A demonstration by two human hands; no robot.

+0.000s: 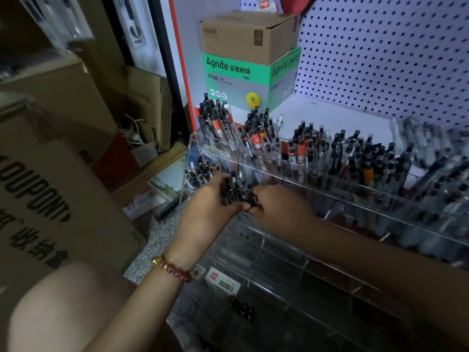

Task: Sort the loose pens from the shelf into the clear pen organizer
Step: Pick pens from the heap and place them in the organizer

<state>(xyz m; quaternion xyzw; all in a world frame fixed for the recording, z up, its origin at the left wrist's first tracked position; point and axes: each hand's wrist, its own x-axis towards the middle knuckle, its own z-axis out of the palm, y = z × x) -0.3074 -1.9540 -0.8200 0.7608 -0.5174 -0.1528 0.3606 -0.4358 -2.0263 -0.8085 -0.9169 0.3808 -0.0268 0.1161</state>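
Here, both hands meet at the left end of the clear pen organizer (291,255), over its middle tier. The left grip (210,196), with a bead bracelet (172,269) on its wrist, curls its fingers round a bundle of black-capped pens (237,191), thumb across the front. The right grip (281,204) closes its fingertips on the same bundle from the other side, so the pens sit squeezed between the two, caps pointing up and away from the person.

The organizer's top tier is crowded with upright pens, some with orange bands. A few more stand in the compartment just left of the bundle.

Behind the organizer's left end stands a green box (236,74) printed "Agnite 安格耐特" and "deli", with a yellow round mark (253,99) bearing an "A". A plain cardboard box (243,36) rests on top of it.

Left of the organizer, a large carton (50,189) shows the letters "OUPONT" and "收纳" below.

In the organizer's lower tier lies a white label card (222,280) with a red logo; its print is too small to read.
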